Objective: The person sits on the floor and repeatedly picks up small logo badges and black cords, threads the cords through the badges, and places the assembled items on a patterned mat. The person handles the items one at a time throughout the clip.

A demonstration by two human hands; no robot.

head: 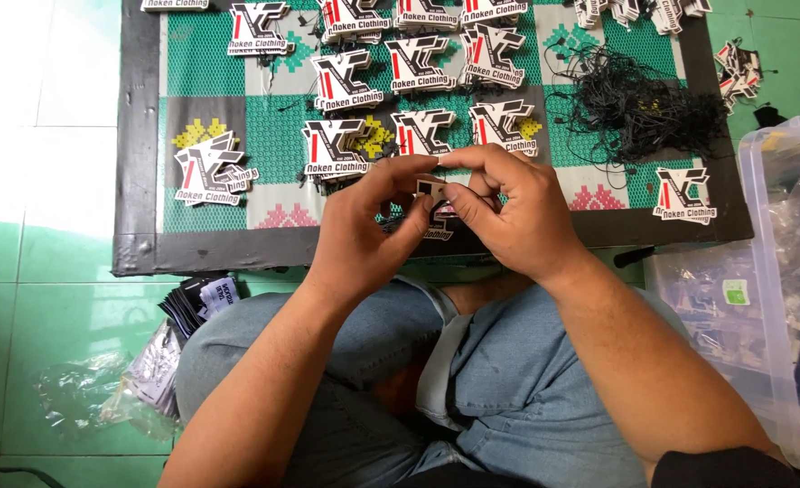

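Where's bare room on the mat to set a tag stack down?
Free: the mat strip between the leftmost tag pile and middle tag stacks, and between cord tangle and right lone tag. Crowded: top rows, and around both hands.

My only camera sits on the head, looking steeply down, close above the lap and the mat's (138, 136) near edge.

Patterned green mat (273, 136) on tiled floor (20, 271), card tags (338, 149), black strings (639, 108)

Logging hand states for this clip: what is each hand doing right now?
Left hand: closed, fingers pinching the small die-cut hang tag.
Right hand: closed, fingers pinching the same hang tag from the other side.
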